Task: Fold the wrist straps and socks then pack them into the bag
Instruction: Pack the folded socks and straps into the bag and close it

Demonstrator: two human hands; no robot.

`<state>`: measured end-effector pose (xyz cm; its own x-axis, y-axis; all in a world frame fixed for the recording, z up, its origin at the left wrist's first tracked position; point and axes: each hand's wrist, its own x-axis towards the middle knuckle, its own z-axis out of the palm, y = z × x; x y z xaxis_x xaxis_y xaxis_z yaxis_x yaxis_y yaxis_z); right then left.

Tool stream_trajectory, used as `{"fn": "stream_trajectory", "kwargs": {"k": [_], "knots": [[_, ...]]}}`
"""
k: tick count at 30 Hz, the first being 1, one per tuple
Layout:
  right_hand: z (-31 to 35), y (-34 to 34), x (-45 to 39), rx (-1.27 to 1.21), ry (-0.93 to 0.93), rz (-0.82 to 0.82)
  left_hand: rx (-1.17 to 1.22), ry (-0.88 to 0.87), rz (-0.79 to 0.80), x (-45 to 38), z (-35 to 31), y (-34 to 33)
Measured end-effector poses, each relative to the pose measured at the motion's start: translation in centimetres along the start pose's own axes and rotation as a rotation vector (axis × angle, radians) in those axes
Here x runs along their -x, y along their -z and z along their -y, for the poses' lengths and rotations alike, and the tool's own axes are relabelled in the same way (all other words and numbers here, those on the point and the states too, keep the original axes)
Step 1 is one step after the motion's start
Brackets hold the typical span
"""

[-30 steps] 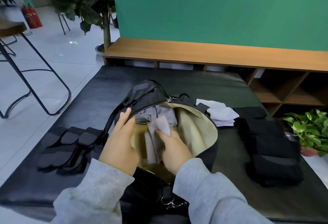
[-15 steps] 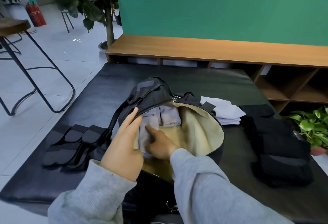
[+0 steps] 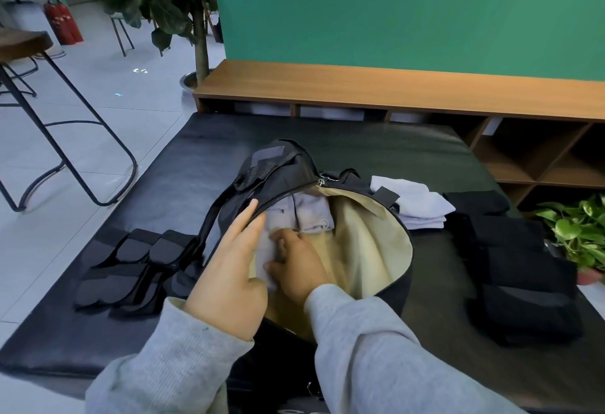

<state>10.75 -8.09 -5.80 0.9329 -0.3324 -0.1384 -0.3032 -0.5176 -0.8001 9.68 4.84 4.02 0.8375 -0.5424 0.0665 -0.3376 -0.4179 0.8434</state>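
Hands at the open black bag [image 3: 343, 184] on the dark worktop [image 3: 409, 145].
Left hand [image 3: 229, 279], fingers straight, holds the zipper rim back; right hand [image 3: 294, 263] presses pale folded socks [image 3: 307, 213] inside the tan lining. Black wrist straps [image 3: 131, 266] lie left, folded white socks [image 3: 415, 204] and black pieces right; bare worktop beyond.

Black mat [image 3: 203, 151] w/ wood bench [image 3: 393, 86], green wall [image 3: 393, 10], stool [image 3: 39, 53], potted plant [image 3: 579, 233].
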Motion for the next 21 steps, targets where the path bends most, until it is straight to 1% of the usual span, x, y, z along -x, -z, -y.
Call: {"fn": "stream_trajectory", "kwargs": {"k": [1,2,4,6,8,10,12,14,16,19,21], "knots": [[-0.2,0.2,-0.1,-0.005,-0.006,0.004,-0.006,0.000,0.002,-0.1,-0.1,-0.1],[-0.3,0.4,-0.2,0.003,-0.010,0.045,-0.015,0.004,0.004,-0.1,-0.1,-0.1],[-0.5,0.9,0.0,0.047,0.009,0.177,-0.017,0.013,0.009,-0.1,-0.2,-0.1],[-1.0,1.2,0.1,0.076,0.020,0.277,0.001,0.018,0.001,-0.2,-0.2,-0.2],[-1.4,1.4,0.2,0.086,0.015,0.321,0.022,0.022,-0.009,-0.2,-0.1,-0.4],[-1.3,1.7,0.6,0.060,0.038,0.319,0.032,0.020,-0.012,-0.2,-0.1,-0.6],[-0.9,2.3,1.2,-0.008,0.088,0.254,0.030,0.010,-0.017,-0.3,-0.2,-0.7],[-0.4,3.3,2.0,-0.033,0.128,0.136,0.028,0.005,-0.019,-0.2,-0.3,-0.6],[0.1,4.4,2.7,-0.084,0.159,-0.004,0.014,0.003,-0.014,-0.3,-0.3,-0.6],[0.4,6.2,3.7,-0.250,0.181,-0.244,-0.001,-0.011,0.003,-0.5,-0.3,-0.6],[0.1,7.6,4.5,-0.286,0.172,-0.408,0.021,-0.010,0.009,-0.7,-0.2,-0.9]]}}
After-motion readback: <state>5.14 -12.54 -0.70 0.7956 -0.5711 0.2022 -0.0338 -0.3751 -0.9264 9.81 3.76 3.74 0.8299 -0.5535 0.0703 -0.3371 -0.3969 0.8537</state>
